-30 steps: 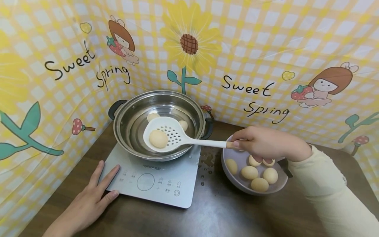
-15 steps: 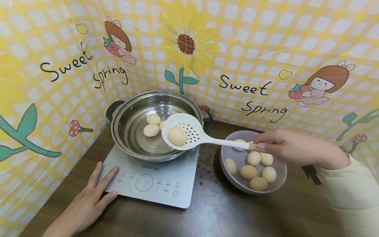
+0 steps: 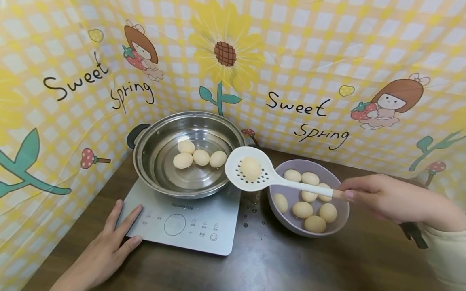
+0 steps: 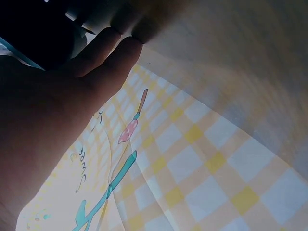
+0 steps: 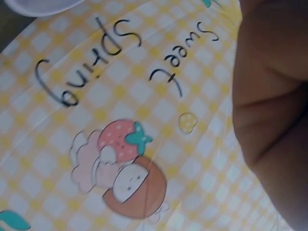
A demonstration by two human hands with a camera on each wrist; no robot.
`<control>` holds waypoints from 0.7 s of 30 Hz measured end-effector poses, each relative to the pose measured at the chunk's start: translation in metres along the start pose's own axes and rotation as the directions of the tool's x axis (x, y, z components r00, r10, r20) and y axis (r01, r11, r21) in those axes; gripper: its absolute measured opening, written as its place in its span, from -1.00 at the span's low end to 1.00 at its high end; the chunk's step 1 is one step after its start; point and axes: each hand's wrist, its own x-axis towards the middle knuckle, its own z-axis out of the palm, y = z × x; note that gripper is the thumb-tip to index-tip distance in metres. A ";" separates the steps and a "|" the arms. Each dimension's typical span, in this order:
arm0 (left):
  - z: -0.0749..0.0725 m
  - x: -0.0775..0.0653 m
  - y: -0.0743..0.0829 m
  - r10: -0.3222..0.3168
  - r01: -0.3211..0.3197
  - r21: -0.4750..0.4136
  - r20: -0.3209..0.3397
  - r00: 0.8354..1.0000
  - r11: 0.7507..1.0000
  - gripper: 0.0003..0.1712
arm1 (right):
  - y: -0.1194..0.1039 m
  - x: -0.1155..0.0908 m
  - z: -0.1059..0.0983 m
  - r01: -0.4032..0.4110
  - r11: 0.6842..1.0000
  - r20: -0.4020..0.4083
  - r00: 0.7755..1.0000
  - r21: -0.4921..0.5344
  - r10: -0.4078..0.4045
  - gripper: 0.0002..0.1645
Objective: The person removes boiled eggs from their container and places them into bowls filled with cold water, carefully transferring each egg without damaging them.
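Observation:
In the head view my right hand [image 3: 386, 198] grips the wooden handle end of a white slotted spoon [image 3: 271, 184]. One egg [image 3: 251, 168] lies in the spoon's bowl, held in the air between the pot and the purple bowl. Several eggs [image 3: 201, 157] sit in shallow water in the steel pot [image 3: 145, 182]. The purple bowl [image 3: 309, 232] on the right holds several more eggs [image 3: 303, 210]. My left hand [image 3: 105, 246] rests with spread fingers on the left edge of the white induction cooker [image 3: 218, 218]. Both wrist views show mostly hand and cloth.
The pot stands on the cooker, its black side handle [image 3: 136, 135] jutting out to the left. Water drops [image 3: 245, 225] dot the brown table [image 3: 276, 262] between cooker and bowl. A yellow checked cloth [image 3: 291, 60] walls off the back and left.
My right hand has moved right, carrying the spoon and its egg from above the pot to the gap beside the purple bowl. The left hand stays on the cooker.

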 end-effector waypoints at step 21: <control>-0.001 0.000 0.001 -0.001 0.001 -0.001 -0.002 1.000 1.000 -0.13 | 0.063 -0.043 0.017 0.098 0.988 -0.043 0.995 0.119 -0.094 -0.65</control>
